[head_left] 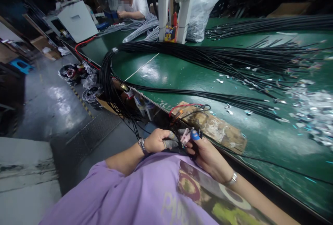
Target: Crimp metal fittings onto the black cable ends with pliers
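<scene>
My left hand, with grey covers on its fingertips, is closed in front of my body. A thin black cable seems to run into it from the drooping ends of the black cable bundle, and small wire ends show between my hands. My right hand, blue tape around its thumb, pinches a small pale pink clip-like tool right beside the left fingertips. Its exact kind and the cable tip are partly hidden by my fingers. The bundle bends over the table edge and spreads across the green table.
A worn wooden block with red and black leads lies at the table edge. Silvery scraps cover the right side. A white post and a filled plastic bag stand behind. Another person sits at the far end.
</scene>
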Motion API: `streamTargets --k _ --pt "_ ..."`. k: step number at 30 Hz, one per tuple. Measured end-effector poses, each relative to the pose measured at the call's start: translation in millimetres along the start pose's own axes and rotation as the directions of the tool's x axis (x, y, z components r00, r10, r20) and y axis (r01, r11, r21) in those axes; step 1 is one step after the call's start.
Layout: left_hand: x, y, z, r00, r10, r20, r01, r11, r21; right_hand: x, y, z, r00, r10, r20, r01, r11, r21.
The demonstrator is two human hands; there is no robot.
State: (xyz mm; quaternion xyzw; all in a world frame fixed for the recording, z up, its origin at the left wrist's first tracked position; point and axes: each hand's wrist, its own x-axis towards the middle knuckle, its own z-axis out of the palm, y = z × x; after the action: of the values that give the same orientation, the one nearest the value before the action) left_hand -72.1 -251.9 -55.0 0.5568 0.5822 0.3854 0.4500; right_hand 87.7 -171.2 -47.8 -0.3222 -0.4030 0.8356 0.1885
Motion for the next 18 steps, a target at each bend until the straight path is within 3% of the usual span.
streamTargets --k 5,10,15,18 --pt "-0.9 -2.4 -0.7 0.998 0.07 -0.001 -0.07 0.997 -0.009 -1.2 0.9 -2.0 0.999 0.02 0.032 -0.021 1.0 0.016" --pt "-6.4 -1.2 -1.1 0.994 0.102 -0.027 -0.102 0.995 -0.013 -1.1 4.2 -8.5 0.997 0.07 -0.036 -0.066 0.992 0.105" --pt "-14.8 0.1 -1.3 0.996 0.066 -0.056 -0.06 0.994 0.09 -4.5 4.3 -15.6 0.994 0.111 -0.015 -0.108 0.988 0.106" --pt "-20.0 -5.9 -3.0 0.988 0.142 -0.052 -0.131 0.974 0.183 -8.9 4.0 -24.5 0.991 0.132 0.034 -0.133 0.991 0.012"
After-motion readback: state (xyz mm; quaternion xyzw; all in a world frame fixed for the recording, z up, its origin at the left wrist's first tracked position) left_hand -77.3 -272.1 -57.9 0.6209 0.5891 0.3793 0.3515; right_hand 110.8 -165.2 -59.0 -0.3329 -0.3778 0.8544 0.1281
